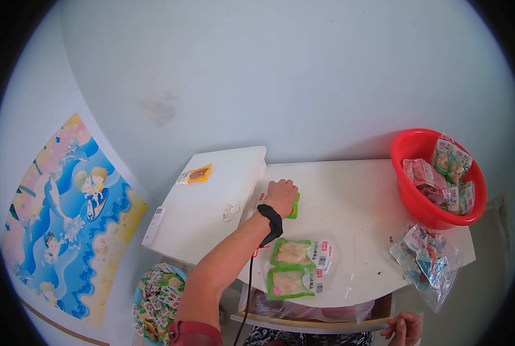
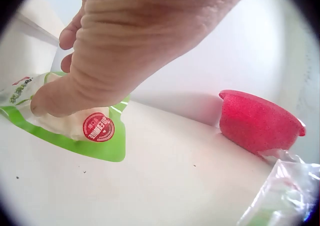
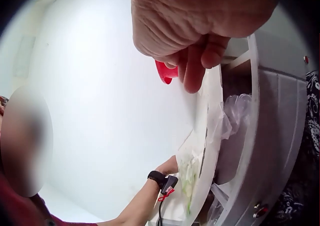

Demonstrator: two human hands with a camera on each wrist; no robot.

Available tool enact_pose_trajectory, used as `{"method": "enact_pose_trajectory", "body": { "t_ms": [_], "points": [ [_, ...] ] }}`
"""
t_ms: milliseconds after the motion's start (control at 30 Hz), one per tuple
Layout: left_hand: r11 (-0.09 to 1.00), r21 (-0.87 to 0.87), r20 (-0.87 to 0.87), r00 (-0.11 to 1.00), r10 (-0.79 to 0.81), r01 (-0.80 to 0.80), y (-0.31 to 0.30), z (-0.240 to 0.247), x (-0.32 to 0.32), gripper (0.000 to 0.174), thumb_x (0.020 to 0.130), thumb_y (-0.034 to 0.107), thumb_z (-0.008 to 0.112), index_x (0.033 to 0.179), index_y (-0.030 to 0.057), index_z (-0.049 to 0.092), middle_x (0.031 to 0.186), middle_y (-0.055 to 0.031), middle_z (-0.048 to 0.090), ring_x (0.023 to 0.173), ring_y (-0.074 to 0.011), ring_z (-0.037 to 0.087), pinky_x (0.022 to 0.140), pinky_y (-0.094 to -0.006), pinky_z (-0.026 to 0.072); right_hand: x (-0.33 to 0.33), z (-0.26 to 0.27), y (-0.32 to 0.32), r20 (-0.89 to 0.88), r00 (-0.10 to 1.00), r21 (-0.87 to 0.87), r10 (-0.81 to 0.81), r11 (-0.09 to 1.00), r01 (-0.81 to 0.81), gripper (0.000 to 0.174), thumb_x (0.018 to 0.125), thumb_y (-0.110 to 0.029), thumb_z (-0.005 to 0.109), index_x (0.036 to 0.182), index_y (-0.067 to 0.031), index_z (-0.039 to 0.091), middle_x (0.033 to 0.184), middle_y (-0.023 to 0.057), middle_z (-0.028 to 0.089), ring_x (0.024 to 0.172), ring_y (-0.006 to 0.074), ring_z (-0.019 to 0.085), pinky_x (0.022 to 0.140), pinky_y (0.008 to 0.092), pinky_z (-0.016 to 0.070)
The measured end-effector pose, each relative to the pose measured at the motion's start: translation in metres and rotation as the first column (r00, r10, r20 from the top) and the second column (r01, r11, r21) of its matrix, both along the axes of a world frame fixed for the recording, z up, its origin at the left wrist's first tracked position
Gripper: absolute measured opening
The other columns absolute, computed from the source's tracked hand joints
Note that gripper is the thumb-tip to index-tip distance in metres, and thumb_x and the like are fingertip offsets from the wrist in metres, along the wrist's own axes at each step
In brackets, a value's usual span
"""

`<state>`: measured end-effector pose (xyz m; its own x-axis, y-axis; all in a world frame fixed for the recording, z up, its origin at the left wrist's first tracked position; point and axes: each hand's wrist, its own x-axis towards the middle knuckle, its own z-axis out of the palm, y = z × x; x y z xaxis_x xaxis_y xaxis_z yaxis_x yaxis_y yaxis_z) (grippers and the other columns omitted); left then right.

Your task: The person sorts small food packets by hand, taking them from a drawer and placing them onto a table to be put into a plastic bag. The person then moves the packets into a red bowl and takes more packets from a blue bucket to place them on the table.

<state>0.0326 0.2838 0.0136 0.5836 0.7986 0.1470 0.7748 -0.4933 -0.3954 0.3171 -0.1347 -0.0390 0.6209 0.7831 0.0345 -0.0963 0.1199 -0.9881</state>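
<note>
My left hand [image 1: 283,196] is over a green-edged food packet [image 1: 293,206] on the white desk [image 1: 338,202]. In the left wrist view, the thumb [image 2: 50,98] overlaps the clear middle of this packet [image 2: 107,148], which bears a red round label, while the other fingers bend beyond it. Two similar packets of pale food, the upper packet [image 1: 293,252] and the lower packet [image 1: 292,284], lie side by side nearer the front edge. My right hand [image 1: 404,328] hangs beside the drawer's right end, fingers loosely bent, holding nothing.
A red basin [image 1: 407,183] with several packets stands back right; a clear bag of packets [image 1: 427,259] lies below it. An open drawer [image 1: 315,326] with plastic bags juts out in front. A yellow packet [image 1: 195,174] lies left. A blue tub [image 1: 179,272] of packets sits low left.
</note>
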Motion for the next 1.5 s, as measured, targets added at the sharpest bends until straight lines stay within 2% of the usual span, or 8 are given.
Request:
{"method": "enact_pose_trajectory", "body": {
  "t_ms": [167,400,467,567,667,900,1167,1500],
  "points": [
    [0.999,-0.049,-0.035,0.999,0.020,-0.022,-0.013,0.025,0.002,0.013,0.083,0.019,0.074,0.092,0.0099,0.073,0.096,-0.0079,0.069,0.091,-0.0287,0.072,0.077,-0.0432,0.0574,0.000,0.012,-0.002,0.035,0.999,0.036,0.041,0.998,-0.042,0.015,0.105,-0.007,0.061,0.116,0.0002,0.068,0.094,0.0098,0.072,0.072,0.0131,0.063,0.065,0.0259,0.0478],
    [0.992,0.056,0.450,0.884,-0.127,0.114,-0.065,0.094,-0.003,0.020,0.091,0.026,0.069,0.099,0.0069,0.070,0.094,-0.0147,0.068,0.089,-0.0376,0.069,0.075,-0.0506,0.0524,-0.009,0.048,0.007,0.110,0.991,0.155,0.075,0.984,-0.091,0.012,0.103,-0.009,0.060,0.110,0.0002,0.061,0.087,0.0132,0.071,0.063,0.0158,0.065,0.057,0.0242,0.0481],
    [0.966,0.091,0.665,0.708,-0.240,0.242,-0.116,0.131,0.001,0.023,0.086,0.013,0.076,0.103,0.0026,0.065,0.087,-0.0136,0.064,0.075,-0.0289,0.065,0.069,-0.0376,0.0524,-0.009,0.057,0.006,0.112,0.981,0.219,0.159,0.959,-0.180,0.015,0.102,-0.008,0.061,0.115,0.0007,0.062,0.094,0.0154,0.072,0.070,0.0183,0.069,0.062,0.0253,0.0507],
    [0.849,-0.197,0.977,0.173,0.127,0.491,-0.193,0.151,0.007,0.023,0.090,0.008,0.078,0.104,-0.0010,0.063,0.091,-0.0007,0.068,0.073,-0.0057,0.058,0.060,-0.0225,0.0460,-0.017,0.067,0.019,0.176,0.957,0.287,0.229,0.918,-0.272,0.026,0.100,-0.009,0.064,0.123,0.0010,0.060,0.105,0.0169,0.072,0.083,0.0208,0.071,0.071,0.0283,0.0544],
    [0.747,-0.282,0.909,-0.080,0.408,0.602,-0.264,0.129,0.005,0.031,0.089,0.006,0.080,0.116,0.0004,0.066,0.095,-0.0043,0.071,0.071,-0.0050,0.061,0.060,-0.0213,0.0492,-0.038,0.082,0.038,0.288,0.899,0.268,0.329,0.874,-0.405,0.054,0.093,-0.009,0.072,0.141,0.0015,0.051,0.127,0.0167,0.067,0.112,0.0247,0.068,0.085,0.0333,0.0566],
    [0.620,-0.317,0.575,-0.374,0.727,0.718,-0.315,0.038,0.017,0.027,0.093,0.000,0.076,0.118,0.0011,0.065,0.092,-0.0051,0.071,0.054,-0.0059,0.054,0.045,-0.0214,0.0385,-0.079,0.051,0.031,-0.191,0.804,0.307,0.564,0.812,-0.497,0.049,0.099,-0.007,0.070,0.143,0.0013,0.050,0.126,0.0110,0.068,0.111,0.0181,0.067,0.079,0.0301,0.0591],
    [0.504,-0.420,0.590,-0.195,0.784,0.755,-0.331,0.011,0.039,0.022,0.096,0.004,0.073,0.116,0.0006,0.063,0.087,-0.0033,0.069,0.060,-0.0067,0.059,0.049,-0.0219,0.0452,-0.060,0.045,0.026,-0.200,0.925,0.094,0.324,0.946,-0.311,0.022,0.101,-0.008,0.067,0.123,-0.0023,0.066,0.106,0.0045,0.071,0.078,0.0069,0.064,0.057,0.0213,0.0520],
    [0.934,-0.246,0.969,0.075,0.234,0.259,-0.309,-0.007,0.011,0.030,0.096,0.006,0.070,0.124,0.0011,0.061,0.109,-0.0061,0.065,0.078,-0.0098,0.055,0.070,-0.0251,0.0466,0.012,0.038,0.056,-0.008,0.999,0.139,0.045,0.989,-0.044,0.019,0.103,-0.008,0.063,0.121,-0.0064,0.063,0.092,-0.0015,0.067,0.063,0.0023,0.052,0.051,0.0207,0.0378]
  ]
}}
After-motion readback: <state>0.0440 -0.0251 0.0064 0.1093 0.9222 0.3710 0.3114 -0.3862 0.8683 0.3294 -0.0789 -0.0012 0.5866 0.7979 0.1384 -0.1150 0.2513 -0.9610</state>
